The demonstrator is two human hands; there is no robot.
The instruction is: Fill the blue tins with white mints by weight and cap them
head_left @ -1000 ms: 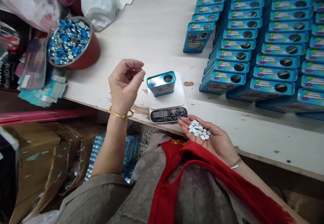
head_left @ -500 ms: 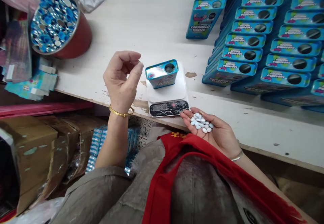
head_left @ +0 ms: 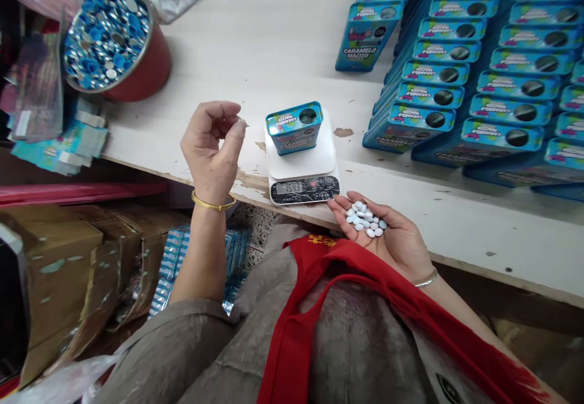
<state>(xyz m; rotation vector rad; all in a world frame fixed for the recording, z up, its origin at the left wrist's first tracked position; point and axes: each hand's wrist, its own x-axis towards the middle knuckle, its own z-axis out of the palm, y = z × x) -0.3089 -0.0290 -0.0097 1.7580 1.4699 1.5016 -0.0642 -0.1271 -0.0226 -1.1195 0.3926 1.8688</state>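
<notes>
On a white digital scale (head_left: 301, 163) stands an upright blue tin (head_left: 296, 136), with a round hole in its top. My left hand (head_left: 213, 145) hovers left of the tin, apart from it. Its fingers are curled, with a gap between thumb and forefinger and nothing visible in them. Palm up at the table's front edge, my right hand (head_left: 401, 240) cups a small heap of pale, oval candies (head_left: 366, 218). Its fingertips are close to the scale's lower right corner. Digits show on the scale's display (head_left: 289, 188).
Rows of blue tins (head_left: 424, 115) fill the table's right side, with another tin (head_left: 365, 42) left of them. A red pot (head_left: 152, 66) of blue and silver caps stands at the back left, near flat blue packages (head_left: 75, 142). Cardboard boxes (head_left: 64, 264) sit below the table.
My left hand has drawn slightly left, away from the tin. The digits on the scale's display have changed. My right hand still holds the candies, and the view has shifted a little.
</notes>
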